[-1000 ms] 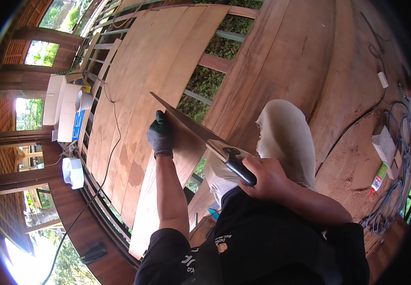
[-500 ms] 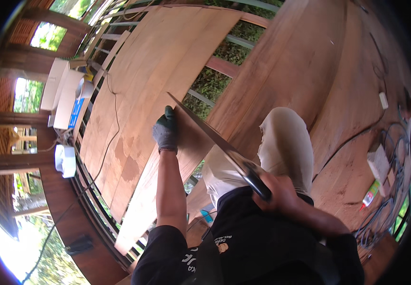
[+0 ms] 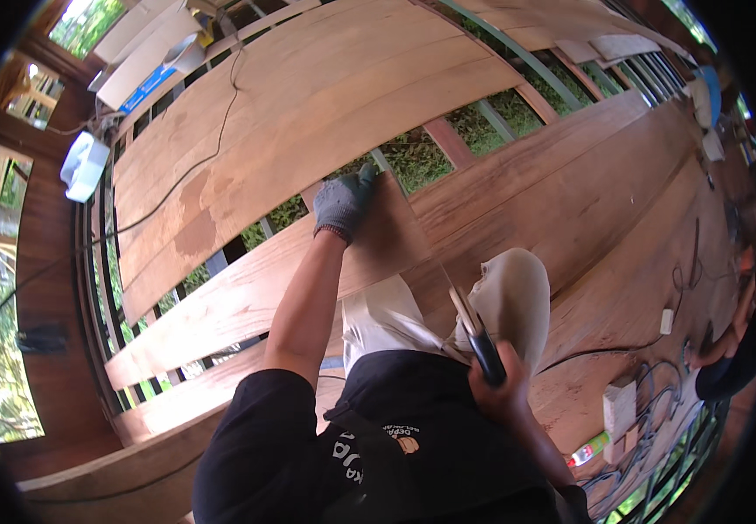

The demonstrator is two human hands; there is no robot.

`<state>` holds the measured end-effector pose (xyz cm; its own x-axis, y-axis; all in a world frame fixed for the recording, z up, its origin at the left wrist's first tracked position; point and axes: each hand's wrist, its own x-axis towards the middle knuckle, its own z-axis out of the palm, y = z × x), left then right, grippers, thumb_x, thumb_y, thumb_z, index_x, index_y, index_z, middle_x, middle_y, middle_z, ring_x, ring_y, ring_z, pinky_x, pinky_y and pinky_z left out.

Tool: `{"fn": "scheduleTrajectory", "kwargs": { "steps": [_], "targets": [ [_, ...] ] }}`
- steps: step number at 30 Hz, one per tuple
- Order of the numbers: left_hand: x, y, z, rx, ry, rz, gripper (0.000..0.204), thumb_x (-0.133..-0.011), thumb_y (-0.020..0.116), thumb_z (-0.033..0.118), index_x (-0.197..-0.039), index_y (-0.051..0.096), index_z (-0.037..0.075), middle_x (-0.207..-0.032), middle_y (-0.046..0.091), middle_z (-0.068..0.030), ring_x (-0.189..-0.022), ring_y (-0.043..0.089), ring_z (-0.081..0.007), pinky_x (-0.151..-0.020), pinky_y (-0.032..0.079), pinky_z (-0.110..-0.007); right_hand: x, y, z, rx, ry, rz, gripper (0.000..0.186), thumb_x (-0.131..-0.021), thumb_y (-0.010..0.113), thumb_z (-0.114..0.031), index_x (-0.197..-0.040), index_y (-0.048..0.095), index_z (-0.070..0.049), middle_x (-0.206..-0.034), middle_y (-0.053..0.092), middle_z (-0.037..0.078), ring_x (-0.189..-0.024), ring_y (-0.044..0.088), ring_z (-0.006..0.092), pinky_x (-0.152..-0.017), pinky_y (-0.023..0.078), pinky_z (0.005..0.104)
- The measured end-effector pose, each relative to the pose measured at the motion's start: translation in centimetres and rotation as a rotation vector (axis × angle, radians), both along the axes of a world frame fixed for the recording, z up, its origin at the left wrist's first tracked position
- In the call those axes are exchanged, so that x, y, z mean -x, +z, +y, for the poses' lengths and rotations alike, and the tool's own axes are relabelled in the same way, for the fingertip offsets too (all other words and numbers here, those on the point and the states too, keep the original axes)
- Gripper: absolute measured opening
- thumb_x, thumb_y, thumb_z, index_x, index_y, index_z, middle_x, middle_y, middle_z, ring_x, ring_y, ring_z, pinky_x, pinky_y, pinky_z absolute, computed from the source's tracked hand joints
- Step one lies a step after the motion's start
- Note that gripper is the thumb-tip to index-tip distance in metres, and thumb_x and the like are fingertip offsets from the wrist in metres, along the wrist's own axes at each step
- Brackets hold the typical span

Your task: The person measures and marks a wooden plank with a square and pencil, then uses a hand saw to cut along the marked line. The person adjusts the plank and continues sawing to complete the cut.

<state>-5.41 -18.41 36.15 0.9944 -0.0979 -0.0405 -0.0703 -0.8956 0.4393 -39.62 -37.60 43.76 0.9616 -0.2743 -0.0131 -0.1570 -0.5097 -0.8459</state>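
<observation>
Wooden floor planking (image 3: 325,105) fills the view, laid over green metal joists (image 3: 517,57), with grass showing through the open gaps between boards. Dark timber wall and window openings curve along the left rim.

Left hand (image 3: 343,203): gloved in grey, arm stretched forward, palm pressed flat on the far end of a loose plank (image 3: 247,297) that lies slantwise across the joists beside an open gap. Its grip is open, fingers spread on the wood rather than wrapped round it.

Right hand (image 3: 504,389): bare, drawn back near the body, its grip closed round the dark handle of a handsaw (image 3: 469,319). The blade runs forward and upward from the fist, seen nearly edge-on, its far part over the plank just right of the gloved hand; whether the teeth touch the wood cannot be told.

Right knee (image 3: 513,293), in light trousers, rests on the boards just beside the saw.

Surroundings: a thin black cable (image 3: 177,188) trails across the far boards; a white box (image 3: 85,164) sits at the left wall; a small wood block (image 3: 620,409), a green-capped bottle (image 3: 589,451) and coiled cords lie at lower right, where another person's hand (image 3: 714,354) shows at the rim.
</observation>
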Motion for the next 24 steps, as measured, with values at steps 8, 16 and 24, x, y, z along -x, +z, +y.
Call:
{"fn": "scheduleTrajectory", "kwargs": {
  "steps": [8, 16, 24],
  "targets": [
    [-0.2, 0.0, 1.4, 0.054, 0.026, -0.088, 0.064, -0.098, 0.043, 0.058, -0.091, 0.076, 0.004, -0.095, 0.071, -0.0265, -0.095, 0.067, -0.0457, -0.084, 0.052, -0.053, 1.3, 0.2, 0.3, 0.081, -0.004, -0.02, 0.016, -0.082, 0.071, -0.009, -0.085, 0.056, -0.003, -0.066, 0.06, 0.014, -0.059, 0.065, 0.0268, -0.057, 0.051, 0.0374],
    [-2.0, -0.5, 1.3, 0.0, 0.036, -0.02, 0.066, -0.097, 0.044, 0.062, -0.102, 0.073, 0.004, -0.098, 0.071, -0.0264, -0.1, 0.066, -0.0454, -0.087, 0.052, -0.051, -5.1, -1.5, 1.9, -0.054, -0.042, 0.026, 0.018, -0.08, 0.074, -0.013, -0.086, 0.059, -0.005, -0.068, 0.06, 0.014, -0.059, 0.064, 0.0285, -0.058, 0.051, 0.0373],
    [-1.4, -7.8, 2.2, -0.231, -0.357, -0.261, 0.057, -0.108, 0.033, 0.047, -0.091, 0.068, 0.005, -0.079, 0.07, -0.0239, -0.068, 0.065, -0.045, -0.057, 0.048, -0.055, -5.1, -4.6, 1.0, -0.016, 0.095, -0.141, 0.039, -0.079, 0.074, -0.028, -0.103, 0.057, -0.002, -0.091, 0.066, 0.024, -0.084, 0.064, 0.046, -0.07, 0.05, 0.0514]
  ]
}}
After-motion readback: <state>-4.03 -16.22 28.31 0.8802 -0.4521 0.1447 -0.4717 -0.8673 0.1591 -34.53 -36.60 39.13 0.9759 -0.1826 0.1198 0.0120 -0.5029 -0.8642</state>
